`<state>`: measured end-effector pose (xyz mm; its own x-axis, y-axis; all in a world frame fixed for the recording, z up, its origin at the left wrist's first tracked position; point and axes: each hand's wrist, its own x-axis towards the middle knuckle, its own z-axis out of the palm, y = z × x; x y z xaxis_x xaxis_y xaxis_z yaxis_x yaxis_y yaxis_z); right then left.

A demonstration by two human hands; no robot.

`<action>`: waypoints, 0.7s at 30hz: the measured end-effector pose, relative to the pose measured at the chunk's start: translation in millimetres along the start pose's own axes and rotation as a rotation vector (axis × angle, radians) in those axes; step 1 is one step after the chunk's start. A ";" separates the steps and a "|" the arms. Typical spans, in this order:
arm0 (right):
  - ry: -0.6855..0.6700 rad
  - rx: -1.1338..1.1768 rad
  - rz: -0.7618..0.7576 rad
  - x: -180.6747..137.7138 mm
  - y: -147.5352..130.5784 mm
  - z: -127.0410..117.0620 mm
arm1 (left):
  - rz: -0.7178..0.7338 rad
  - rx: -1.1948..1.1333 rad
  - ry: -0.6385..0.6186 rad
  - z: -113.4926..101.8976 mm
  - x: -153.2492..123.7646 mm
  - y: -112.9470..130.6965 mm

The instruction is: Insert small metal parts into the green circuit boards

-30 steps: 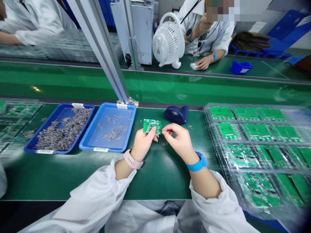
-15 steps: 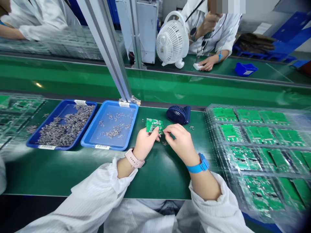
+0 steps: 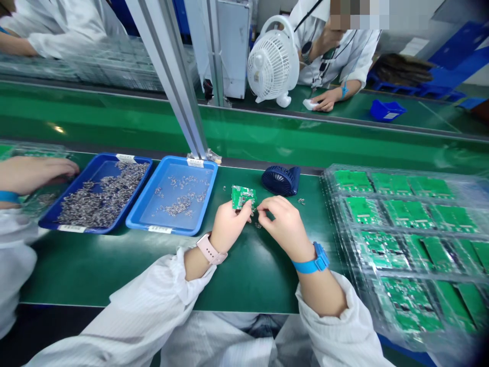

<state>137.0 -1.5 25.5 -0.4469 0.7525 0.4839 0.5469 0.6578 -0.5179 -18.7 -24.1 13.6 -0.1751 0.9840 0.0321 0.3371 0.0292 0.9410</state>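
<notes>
My left hand (image 3: 228, 224) is closed on a small green circuit board (image 3: 242, 195), held just above the green table. My right hand (image 3: 284, 223) is next to it, thumb and forefinger pinched together at the board's right edge; what they pinch is too small to make out. A few tiny metal parts (image 3: 258, 224) lie on the table under my fingers. Both arms wear white sleeves, with a pink watch on the left wrist and a blue band on the right.
Two blue trays stand to the left, one (image 3: 100, 191) heaped with small metal parts, one (image 3: 175, 195) sparsely filled. A dark blue fan (image 3: 280, 180) lies behind the board. Clear trays of green boards (image 3: 405, 229) fill the right. A neighbour's hand (image 3: 34, 173) reaches in at far left. Across the belt sits another person.
A neighbour's hand with a blue wristband has come into view at the far left, by the heaped tray. My own hands have barely moved and stay at the board.
</notes>
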 end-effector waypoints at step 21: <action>0.055 0.295 0.220 3.4 2.0 -5.7 | -0.152 -0.368 -0.060 -0.2 6.3 -1.4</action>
<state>140.6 2.2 30.1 -0.2980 0.8791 0.3719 0.3945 0.4682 -0.7907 -20.4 -18.0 12.6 -0.1394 0.9821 -0.1266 -0.0446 0.1215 0.9916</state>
